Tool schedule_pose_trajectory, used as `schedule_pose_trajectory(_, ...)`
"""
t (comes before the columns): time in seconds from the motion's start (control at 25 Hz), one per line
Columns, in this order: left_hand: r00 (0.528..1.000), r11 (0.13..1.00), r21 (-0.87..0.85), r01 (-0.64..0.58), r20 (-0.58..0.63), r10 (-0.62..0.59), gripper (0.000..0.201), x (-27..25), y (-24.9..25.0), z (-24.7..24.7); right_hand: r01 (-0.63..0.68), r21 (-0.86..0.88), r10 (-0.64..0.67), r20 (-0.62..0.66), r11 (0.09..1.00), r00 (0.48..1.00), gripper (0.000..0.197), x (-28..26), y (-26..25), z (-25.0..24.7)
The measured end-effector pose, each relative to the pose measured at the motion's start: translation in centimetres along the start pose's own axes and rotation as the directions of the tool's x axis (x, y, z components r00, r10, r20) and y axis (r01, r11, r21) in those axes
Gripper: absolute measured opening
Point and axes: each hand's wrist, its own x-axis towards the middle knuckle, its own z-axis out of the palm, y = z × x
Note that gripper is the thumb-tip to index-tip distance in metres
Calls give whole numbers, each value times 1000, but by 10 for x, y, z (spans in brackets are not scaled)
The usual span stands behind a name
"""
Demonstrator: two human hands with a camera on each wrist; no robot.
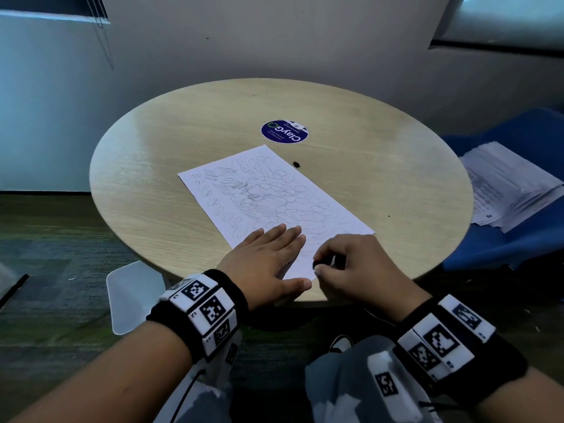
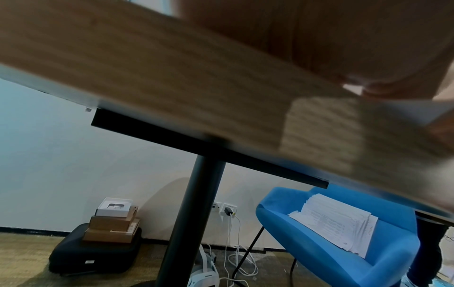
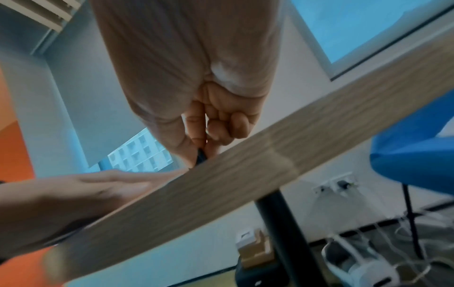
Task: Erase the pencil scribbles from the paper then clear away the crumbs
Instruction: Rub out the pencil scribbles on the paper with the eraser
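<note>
A white sheet of paper (image 1: 268, 193) covered in pencil scribbles lies slanted on the round wooden table (image 1: 152, 178). My left hand (image 1: 268, 257) lies flat with straight fingers on the paper's near corner, holding it down. Just to its right, my right hand (image 1: 345, 264) pinches a small black eraser (image 1: 320, 264) between thumb and fingers, its tip on the paper's near edge. In the right wrist view the dark eraser (image 3: 201, 155) pokes out below the curled fingers, touching the table edge (image 3: 245, 184). A small black crumb (image 1: 296, 163) lies beyond the paper's far right edge.
A round blue sticker (image 1: 284, 131) sits at the table's far middle. A blue chair (image 1: 503, 239) at the right holds a stack of printed papers (image 1: 506, 184). Under the table are a black pedestal leg (image 2: 191, 223), boxes (image 2: 113, 223) and cables.
</note>
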Motion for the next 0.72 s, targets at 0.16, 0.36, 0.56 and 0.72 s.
schedule_pose_trajectory(0.16,1000,1000,-7,-2,-5,2,83,0,0,0,-95,-16,94,-59,995,994,9,11,13,-15)
schedule_pose_trajectory(0.36,1000,1000,-8,0,8,0,83,0,0,-1,-14,-12,15,52,1000,999,9,0,-2,-2)
schedule_pose_trajectory(0.56,1000,1000,-7,-1,8,1,83,-1,1,-2,-98,-33,96,-60,995,994,9,9,11,-14)
schedule_pose_trajectory(0.72,1000,1000,-10,2,11,-2,83,-1,1,-2,-7,-3,8,44,1000,999,8,-1,-5,1)
